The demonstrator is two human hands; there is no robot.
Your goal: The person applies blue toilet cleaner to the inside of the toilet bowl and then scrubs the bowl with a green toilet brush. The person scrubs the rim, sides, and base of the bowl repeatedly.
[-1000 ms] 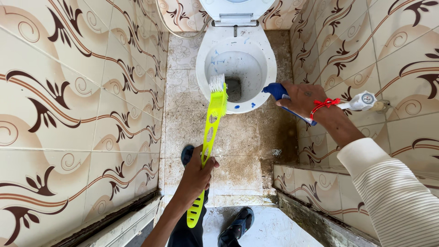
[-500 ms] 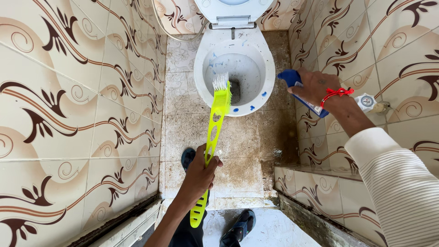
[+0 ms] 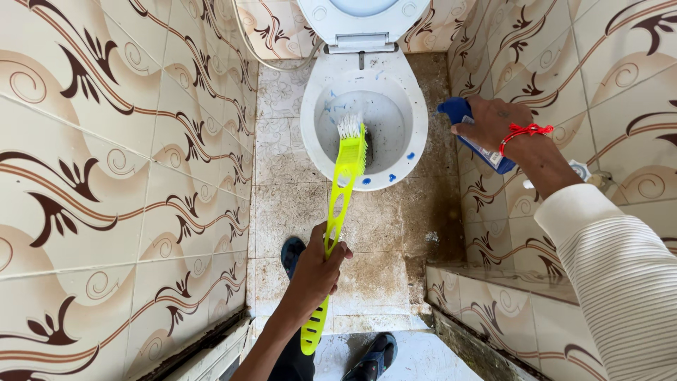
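A small toilet room, probably in a home — a white toilet bowl (image 3: 363, 130) at the far end, swirl-patterned wall tiles (image 3: 120, 162) close on left and right, stained floor tiles (image 3: 374, 219).

The toilet bowl (image 3: 416, 113) fills the far end of a narrow stall. Left of it runs a bare strip of tiled floor (image 3: 278, 148) up to the patterned wall (image 3: 106, 162). Right of it the gap is tighter, with a raised tiled step (image 3: 486, 296) nearer. A yellow brush (image 3: 338, 204) slants over its front rim
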